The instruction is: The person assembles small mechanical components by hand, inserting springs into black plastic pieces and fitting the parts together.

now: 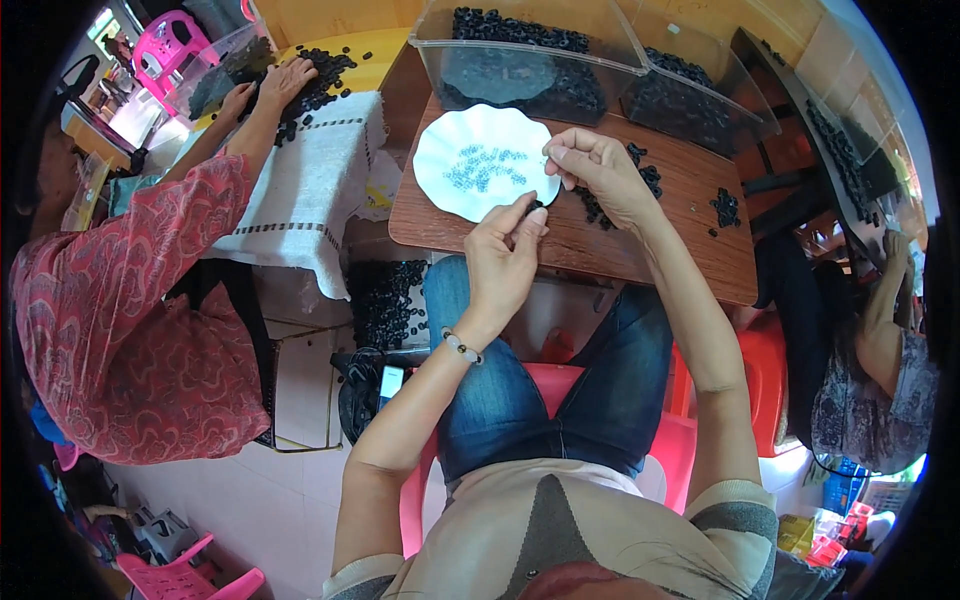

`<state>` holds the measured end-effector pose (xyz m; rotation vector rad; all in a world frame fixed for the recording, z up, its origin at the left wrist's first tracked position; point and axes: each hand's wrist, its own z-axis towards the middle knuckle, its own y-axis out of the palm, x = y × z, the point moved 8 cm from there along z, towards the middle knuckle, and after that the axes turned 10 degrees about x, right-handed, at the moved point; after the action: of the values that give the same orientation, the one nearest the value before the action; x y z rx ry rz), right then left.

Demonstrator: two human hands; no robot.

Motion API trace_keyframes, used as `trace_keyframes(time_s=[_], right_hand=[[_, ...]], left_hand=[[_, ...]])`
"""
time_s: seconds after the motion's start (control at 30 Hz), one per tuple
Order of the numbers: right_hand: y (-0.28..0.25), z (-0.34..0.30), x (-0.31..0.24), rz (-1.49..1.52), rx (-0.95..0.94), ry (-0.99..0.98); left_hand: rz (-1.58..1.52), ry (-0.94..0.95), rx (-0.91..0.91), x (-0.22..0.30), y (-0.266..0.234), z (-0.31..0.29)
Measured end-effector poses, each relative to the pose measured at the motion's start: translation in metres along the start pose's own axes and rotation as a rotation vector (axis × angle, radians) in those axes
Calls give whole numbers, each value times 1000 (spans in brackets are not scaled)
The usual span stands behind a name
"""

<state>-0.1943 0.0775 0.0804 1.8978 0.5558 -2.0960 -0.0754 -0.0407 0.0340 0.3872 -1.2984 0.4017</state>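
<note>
My left hand [505, 245] pinches a small black part [536, 206] between thumb and fingertips, just in front of the plate's near right rim. My right hand [598, 172] is closed in a pinch at the plate's right edge, at about the same height. Whatever sits between its fingertips is too small to name. A white plate with a wavy rim [435, 185] lies on the brown wooden table [690, 260]. Many tiny bluish-silver pieces [485, 168] are scattered over its middle. Loose black parts [597, 210] lie beside and partly behind my right hand.
Clear plastic bins [525, 75] of black parts stand along the table's back. A small black pile [725, 207] lies at right. On the left, a co-worker in red patterned clothing [150, 310] handles black parts on a yellow table [385, 55]. Another person [870, 370] sits at right.
</note>
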Motion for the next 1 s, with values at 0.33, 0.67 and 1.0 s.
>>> trace_keyframes(time_s=[0.33, 0.67, 1.0], right_hand=[[4, -52, -16, 50, -19, -83], [5, -61, -14, 55, -11, -146], [-1, -68, -1, -38, 31, -106]], left_hand=[[-84, 184, 38, 23, -4, -3], [-42, 212, 23, 31, -4, -8], [2, 223, -14, 27, 4, -11]])
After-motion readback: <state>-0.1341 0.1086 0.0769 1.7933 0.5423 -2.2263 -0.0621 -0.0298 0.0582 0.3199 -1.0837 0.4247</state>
